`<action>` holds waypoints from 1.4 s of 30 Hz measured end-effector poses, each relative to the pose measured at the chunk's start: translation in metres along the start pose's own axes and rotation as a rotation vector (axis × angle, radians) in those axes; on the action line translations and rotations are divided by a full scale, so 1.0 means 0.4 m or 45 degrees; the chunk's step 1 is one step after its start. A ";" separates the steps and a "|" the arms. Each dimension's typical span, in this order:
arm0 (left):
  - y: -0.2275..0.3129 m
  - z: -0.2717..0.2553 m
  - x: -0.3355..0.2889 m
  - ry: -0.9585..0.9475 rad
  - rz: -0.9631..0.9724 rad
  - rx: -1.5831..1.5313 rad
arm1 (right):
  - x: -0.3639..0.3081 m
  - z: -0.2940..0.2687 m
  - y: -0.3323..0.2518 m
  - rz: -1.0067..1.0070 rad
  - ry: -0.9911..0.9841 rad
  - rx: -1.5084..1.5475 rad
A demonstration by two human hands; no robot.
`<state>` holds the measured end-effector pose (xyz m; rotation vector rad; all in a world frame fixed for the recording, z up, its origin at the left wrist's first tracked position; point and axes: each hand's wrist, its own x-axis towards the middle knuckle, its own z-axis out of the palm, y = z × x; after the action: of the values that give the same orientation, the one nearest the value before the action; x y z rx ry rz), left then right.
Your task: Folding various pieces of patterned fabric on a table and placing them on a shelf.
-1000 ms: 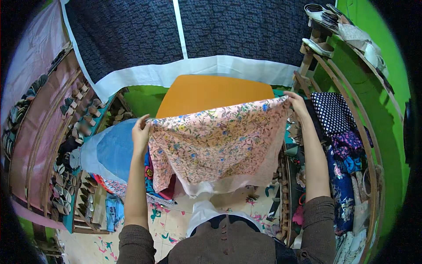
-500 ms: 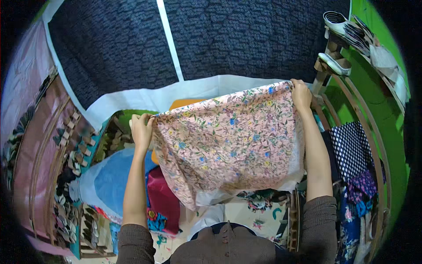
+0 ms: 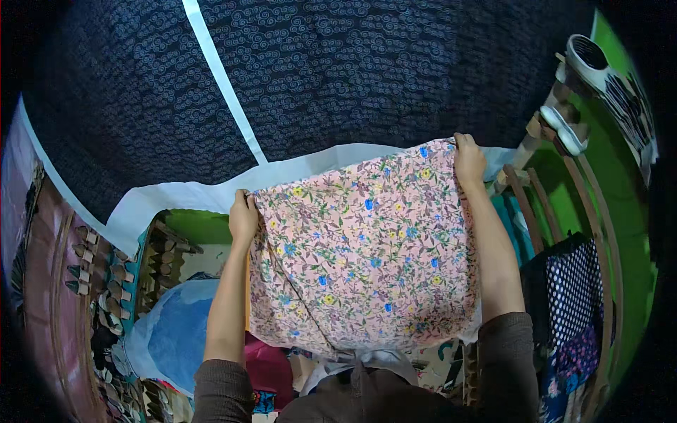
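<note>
A pink cloth with a print of flowers and leaves (image 3: 367, 254) is stretched upright between my two hands. My left hand (image 3: 244, 217) is closed on its upper left corner. At the upper right corner, which sits higher, my right hand (image 3: 469, 162) pinches the edge. The cloth hangs down in front of my body, with a diagonal crease on its left side. Its lower edge reaches close to my lap, and what lies behind the cloth is hidden.
A dark patterned curtain with white borders (image 3: 395, 77) hangs ahead. Shoe racks (image 3: 120, 282) stand at the left. A blue and white bundle (image 3: 176, 328) and a dark red cloth (image 3: 269, 370) lie below. Polka-dot fabric (image 3: 575, 296) hangs on a wooden rack at the right, with white shoes (image 3: 564, 130) above.
The cloth now hangs flatter and straighter, its lower edge nearer my body. My left hand has come a little to the right, and the view has shifted.
</note>
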<state>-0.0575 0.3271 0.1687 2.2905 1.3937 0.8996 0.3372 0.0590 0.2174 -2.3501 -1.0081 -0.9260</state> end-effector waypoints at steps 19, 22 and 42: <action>0.070 0.292 -0.455 -0.578 0.331 0.415 | -0.530 0.238 -0.155 -0.127 -0.911 0.156; 0.019 0.335 -0.493 -0.561 0.379 0.480 | -0.541 0.255 -0.173 -0.174 -0.852 0.151; -0.029 0.244 -0.427 -0.826 0.473 0.267 | -0.997 -0.195 -0.394 -0.001 -0.532 0.506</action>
<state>-0.0577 0.1883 0.0287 2.6969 0.8244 0.0461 -0.0189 -0.0738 0.0040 -2.2324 -1.2158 -0.1975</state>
